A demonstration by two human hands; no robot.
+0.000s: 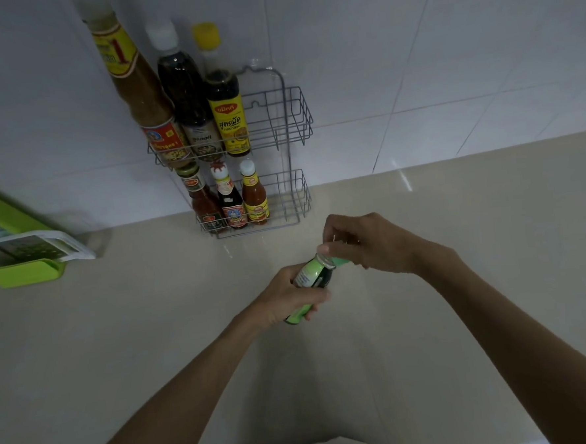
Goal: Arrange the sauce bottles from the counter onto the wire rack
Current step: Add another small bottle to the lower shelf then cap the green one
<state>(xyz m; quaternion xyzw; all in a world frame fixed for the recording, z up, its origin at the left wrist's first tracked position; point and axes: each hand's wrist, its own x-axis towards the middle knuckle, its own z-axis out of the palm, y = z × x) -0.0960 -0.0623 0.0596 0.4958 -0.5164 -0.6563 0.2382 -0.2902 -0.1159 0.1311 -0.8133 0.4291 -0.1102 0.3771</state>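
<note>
A small dark bottle with a green label point(309, 272) is held tilted above the counter. My left hand point(286, 299) grips its body, and my right hand point(368, 243) pinches its cap end. The grey two-tier wire rack point(287, 119) hangs on the tiled wall. Three tall bottles stand on the left of its upper tier: a brown sauce bottle point(139, 94), a dark bottle with a white cap point(182, 91) and a yellow-capped bottle point(224, 106). Three small bottles point(230, 201) fill the left of the lower tier. The right side of both tiers holds nothing.
A green and white slicer-like kitchen tool point(22, 245) lies at the left of the beige counter point(455, 212), against the white tiled wall point(446, 58). The counter's front edge shows at the bottom.
</note>
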